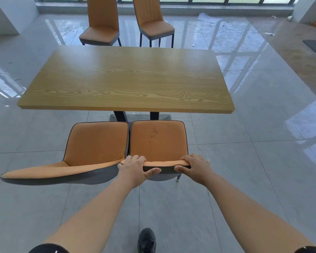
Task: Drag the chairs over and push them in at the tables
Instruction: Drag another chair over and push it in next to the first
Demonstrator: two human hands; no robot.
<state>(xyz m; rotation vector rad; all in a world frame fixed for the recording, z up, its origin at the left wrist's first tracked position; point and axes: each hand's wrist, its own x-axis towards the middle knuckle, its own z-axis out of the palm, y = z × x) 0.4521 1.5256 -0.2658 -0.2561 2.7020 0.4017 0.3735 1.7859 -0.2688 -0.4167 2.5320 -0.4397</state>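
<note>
I am gripping the top edge of the right-hand chair (157, 141) with my left hand (135, 168) and right hand (195, 167), both clenched on its backrest. It is standing just short of the wooden table (128, 77), touching a second chair (97, 141). Two more chairs (148, 21) are waiting opposite.

Bare forearms, black sleeves (49, 248), apparently a dark grey sneaker (146, 241).
</note>
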